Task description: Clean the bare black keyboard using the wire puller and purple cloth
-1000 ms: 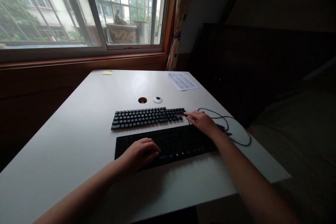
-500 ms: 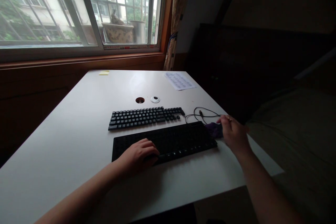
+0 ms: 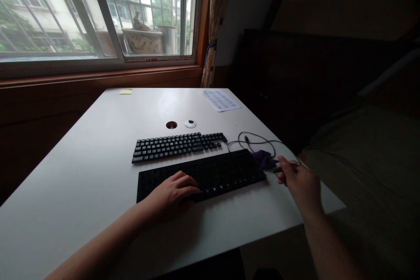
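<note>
A black keyboard base (image 3: 226, 170), with its main keycaps off, lies on the white table. My left hand (image 3: 179, 188) grips its near edge, fingers curled over the top and thumb low in shadow. Behind the base, rows of loose black keycaps (image 3: 167, 148) are laid out in keyboard order. Off the base's right end, my right hand (image 3: 297, 179) is closed in a pinch. A small dark piece shows at its fingertips, too unclear to name. A crumpled purple cloth (image 3: 262, 159) lies just left of those fingertips, beside the keyboard base.
A thin black cable (image 3: 271, 141) loops behind the cloth, its plug on the table (image 3: 210, 223). A round hole (image 3: 171, 125) and a white ring cover (image 3: 190, 124) sit farther back. Printed sheets (image 3: 221, 100) and a yellow sticky note (image 3: 125, 91) lie near the far edge.
My right hand has come away from the purple cloth, toward me, and turned, with a small dark piece now showing at the fingertips. My left hand stays on the keyboard base.
</note>
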The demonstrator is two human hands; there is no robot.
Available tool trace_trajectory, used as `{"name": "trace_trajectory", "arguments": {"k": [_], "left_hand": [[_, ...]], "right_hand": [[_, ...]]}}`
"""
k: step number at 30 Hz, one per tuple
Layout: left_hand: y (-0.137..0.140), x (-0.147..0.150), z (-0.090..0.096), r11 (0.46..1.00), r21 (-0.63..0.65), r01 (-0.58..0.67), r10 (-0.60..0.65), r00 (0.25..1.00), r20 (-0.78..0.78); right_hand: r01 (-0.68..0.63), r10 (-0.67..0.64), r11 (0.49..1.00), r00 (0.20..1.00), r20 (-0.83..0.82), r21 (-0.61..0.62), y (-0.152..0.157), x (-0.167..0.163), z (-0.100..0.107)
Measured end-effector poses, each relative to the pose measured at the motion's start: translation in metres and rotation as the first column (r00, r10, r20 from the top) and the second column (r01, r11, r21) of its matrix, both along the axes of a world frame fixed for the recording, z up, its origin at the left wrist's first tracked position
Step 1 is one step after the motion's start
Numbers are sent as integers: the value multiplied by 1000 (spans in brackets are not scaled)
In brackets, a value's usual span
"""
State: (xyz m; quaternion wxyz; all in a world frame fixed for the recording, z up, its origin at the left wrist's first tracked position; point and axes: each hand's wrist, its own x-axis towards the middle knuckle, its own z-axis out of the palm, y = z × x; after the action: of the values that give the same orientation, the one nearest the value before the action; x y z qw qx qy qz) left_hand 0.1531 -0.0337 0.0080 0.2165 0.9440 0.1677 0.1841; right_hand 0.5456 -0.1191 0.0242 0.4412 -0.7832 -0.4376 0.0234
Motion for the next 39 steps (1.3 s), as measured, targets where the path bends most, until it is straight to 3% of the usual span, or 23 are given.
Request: {"name": "trace_trajectory", "arguments": {"k": [5, 12, 15, 19, 22, 30, 39], "left_hand": [[1, 2, 3, 999, -7, 39, -39, 999, -27], [5, 3, 1, 998, -27, 59, -59, 998, -22], [6, 3, 1, 997, -27, 73, -73, 997, -15], [6, 3, 2, 997, -30, 76, -77, 997, -17], [6, 3, 1, 997, -26, 70, -70, 997, -12], [4, 3, 0, 998, -29, 52, -52, 998, -32], [4, 2, 0, 999, -19, 45, -45, 999, -9]], "right_hand": [[68, -59, 997, 984, -170, 48, -3, -11, -4], [121, -111, 989, 987, -119, 81, -5, -16, -15], [98, -96, 992, 995, -25, 75, 1, -18, -17], [30, -35, 999, 980, 194, 33, 13, -24, -12], [1, 2, 1000, 966, 259, -13, 23, -26, -4], [-22, 68, 985, 961, 269, -170, 34, -13, 8], [13, 18, 977, 990, 143, -215, 11, -10, 5]]}}
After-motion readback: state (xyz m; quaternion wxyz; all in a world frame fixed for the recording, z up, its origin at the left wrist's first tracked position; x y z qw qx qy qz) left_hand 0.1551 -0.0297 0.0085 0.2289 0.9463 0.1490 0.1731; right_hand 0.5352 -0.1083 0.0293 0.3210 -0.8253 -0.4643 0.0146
